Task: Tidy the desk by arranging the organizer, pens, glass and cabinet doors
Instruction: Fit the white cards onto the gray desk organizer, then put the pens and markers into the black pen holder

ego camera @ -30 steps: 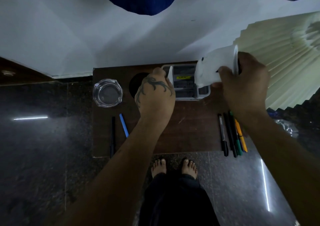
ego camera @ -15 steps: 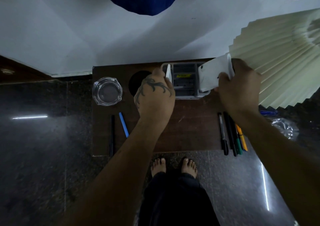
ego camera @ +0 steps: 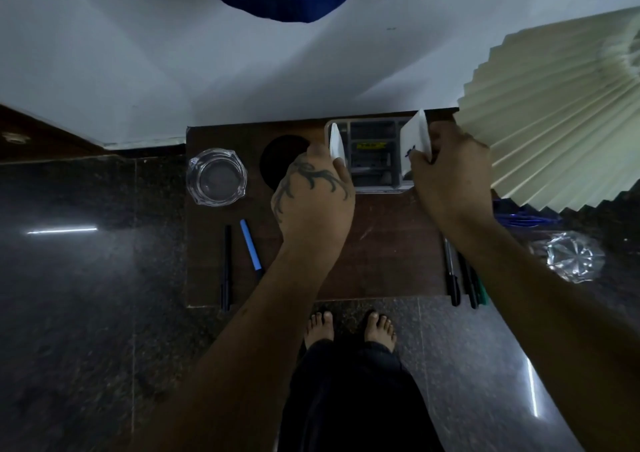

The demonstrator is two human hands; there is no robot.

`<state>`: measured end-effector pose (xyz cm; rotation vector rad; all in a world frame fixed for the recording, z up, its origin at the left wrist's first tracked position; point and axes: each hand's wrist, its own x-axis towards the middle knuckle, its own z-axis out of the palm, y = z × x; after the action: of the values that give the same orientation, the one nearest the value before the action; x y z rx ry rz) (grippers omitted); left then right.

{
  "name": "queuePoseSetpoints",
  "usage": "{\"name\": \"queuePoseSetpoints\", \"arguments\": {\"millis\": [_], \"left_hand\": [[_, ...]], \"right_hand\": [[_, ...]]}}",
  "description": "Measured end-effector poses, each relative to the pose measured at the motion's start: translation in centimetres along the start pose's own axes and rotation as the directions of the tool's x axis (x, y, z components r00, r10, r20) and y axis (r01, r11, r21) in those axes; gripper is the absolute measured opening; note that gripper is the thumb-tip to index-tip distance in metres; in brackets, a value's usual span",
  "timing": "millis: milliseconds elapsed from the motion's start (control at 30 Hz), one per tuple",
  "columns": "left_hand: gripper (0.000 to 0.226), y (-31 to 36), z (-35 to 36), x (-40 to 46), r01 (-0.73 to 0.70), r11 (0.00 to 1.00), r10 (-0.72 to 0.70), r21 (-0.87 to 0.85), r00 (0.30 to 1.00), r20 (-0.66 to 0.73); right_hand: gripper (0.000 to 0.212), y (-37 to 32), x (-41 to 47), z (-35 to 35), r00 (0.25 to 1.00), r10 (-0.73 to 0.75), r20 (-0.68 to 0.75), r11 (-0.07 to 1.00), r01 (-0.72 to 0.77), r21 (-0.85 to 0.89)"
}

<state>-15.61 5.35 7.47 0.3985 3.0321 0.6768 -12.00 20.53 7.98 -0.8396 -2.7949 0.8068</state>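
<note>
A white desk organizer (ego camera: pixel 372 153) with grey inner compartments stands at the back of the small brown desk (ego camera: pixel 388 243). Its two white doors stand apart. My left hand (ego camera: pixel 313 202) grips the left door (ego camera: pixel 336 143). My right hand (ego camera: pixel 446 174) holds the right door (ego camera: pixel 417 139), which is swung outward. A clear glass ashtray (ego camera: pixel 216 177) sits at the desk's back left. A black pen (ego camera: pixel 227 268) and a blue pen (ego camera: pixel 251 245) lie at the front left. Several pens (ego camera: pixel 462 278) lie at the front right, partly under my right forearm.
A round black hole (ego camera: pixel 280 157) is in the desk beside the ashtray. A pleated cream lampshade (ego camera: pixel 554 122) overhangs the desk's right end. A second glass piece (ego camera: pixel 571 257) lies on the dark floor at right. My bare feet (ego camera: pixel 349 327) stand at the desk's front edge.
My right hand has swung the right door down and toward the organizer, from raised and tilted to nearly upright at its right side. My left hand stays on the left door.
</note>
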Motion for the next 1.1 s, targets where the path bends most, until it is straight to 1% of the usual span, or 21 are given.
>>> {"name": "queuePoseSetpoints", "arguments": {"millis": [67,133,233,300,367,467,567,600,667,700,733,767,800,833,867,900,933,967,1033,1100], "left_hand": [[0.028,-0.1,-0.1,-0.7,-0.011,0.999,0.013,0.036,0.999,-0.042],[0.026,0.0,-0.3,-1.5,0.006,0.998,-0.001,0.067,0.997,-0.076],[0.025,0.0,-0.8,-3.2,0.045,0.997,-0.042,0.067,0.998,-0.049],[0.026,-0.1,-1.1,-4.5,0.087,0.996,-0.087,0.033,0.996,-0.006],[0.026,-0.4,-1.0,-5.9,0.120,0.992,-0.120,0.028,0.993,0.008],[0.027,-2.0,-0.2,-8.6,0.161,0.984,-0.165,0.071,0.984,0.067],[0.031,-4.1,0.1,-11.1,0.153,0.975,-0.182,0.160,0.965,0.187],[0.029,-5.0,0.2,-11.8,0.173,0.970,-0.201,0.171,0.966,0.162],[0.026,-6.4,-0.2,-12.8,0.271,0.960,-0.278,0.069,0.951,0.133],[0.029,-6.9,-0.6,-13.2,0.302,0.953,-0.301,0.019,0.944,0.136],[0.038,-6.9,-1.3,-13.3,0.291,0.957,-0.284,-0.004,0.938,0.196],[0.051,-6.7,-2.1,-13.3,0.287,0.958,-0.280,0.014,0.923,0.265],[0.068,-6.6,-2.6,-13.5,0.285,0.958,-0.276,0.023,0.901,0.335],[0.086,-6.5,-3.4,-13.6,0.326,0.945,-0.311,0.025,0.875,0.371],[0.098,-6.7,-3.9,-13.8,0.350,0.936,-0.332,0.020,0.867,0.371],[0.103,-7.1,-4.1,-14.0,0.389,0.921,-0.367,0.004,0.868,0.334],[0.102,-7.6,-4.2,-14.1,0.428,0.903,-0.403,-0.024,0.866,0.295],[0.099,-8.2,-3.9,-14.3,0.463,0.886,-0.438,-0.019,0.850,0.294],[0.092,-8.8,-3.6,-14.7,0.475,0.880,-0.453,0.024,0.822,0.345],[0.070,-8.9,-3.3,-15.0,0.465,0.876,-0.476,0.128,0.786,0.394]], "right_hand": [[0.031,0.1,-0.7,-0.1,1.000,-0.005,-0.008,1.000,0.005,-0.008],[0.033,-0.1,-1.7,-0.4,1.000,-0.004,-0.019,1.000,0.004,-0.009],[0.037,-0.2,-3.5,-0.7,0.998,0.021,-0.056,0.999,-0.019,0.037],[0.034,-0.2,-4.6,-0.8,0.996,0.035,-0.082,0.998,-0.030,0.059],[0.031,-0.3,-5.9,-0.6,0.997,0.037,-0.069,0.996,-0.031,0.086],[0.026,-1.0,-8.1,0.0,0.998,0.065,0.011,0.994,-0.066,0.087],[0.029,-1.3,-10.0,1.5,0.984,0.083,0.156,0.993,-0.094,0.065],[0.029,-1.3,-10.6,2.1,0.973,0.093,0.210,0.993,-0.106,0.053],[0.030,-1.4,-11.7,3.3,0.946,0.113,0.304,0.991,-0.128,0.032],[0.030,-1.4,-12.2,3.8,0.934,0.119,0.338,0.990,-0.138,0.033],[0.031,-1.6,-12.8,4.4,0.923,0.123,0.365,0.989,-0.146,0.037],[0.031,-1.7,-13.3,4.9,0.912,0.128,0.389,0.987,-0.154,0.036],[0.031,-1.9,-13.8,5.4,0.901,0.139,0.412,0.986,-0.164,0.027],[0.031,-2.0,-14.3,6.0,0.889,0.149,0.433,0.985,-0.172,0.014],[0.032,-2.2,-14.7,6.6,0.877,0.159,0.453,0.984,-0.178,0.000],[0.033,-2.2,-15.1,7.3,0.866,0.168,0.472,0.983,-0.183,-0.015],[0.033,-2.3,-15.5,7.8,0.852,0.181,0.491,0.981,-0.189,-0.033],[0.033,-2.4,-15.8,8.3,0.838,0.194,0.510,0.979,-0.196,-0.052],[0.032,-2.5,-16.5,9.3,0.809,0.207,0.550,0.978,-0.192,-0.085],[0.031,-2.6,-17.2,10.2,0.788,0.214,0.577,0.976,-0.194,-0.097]]}}
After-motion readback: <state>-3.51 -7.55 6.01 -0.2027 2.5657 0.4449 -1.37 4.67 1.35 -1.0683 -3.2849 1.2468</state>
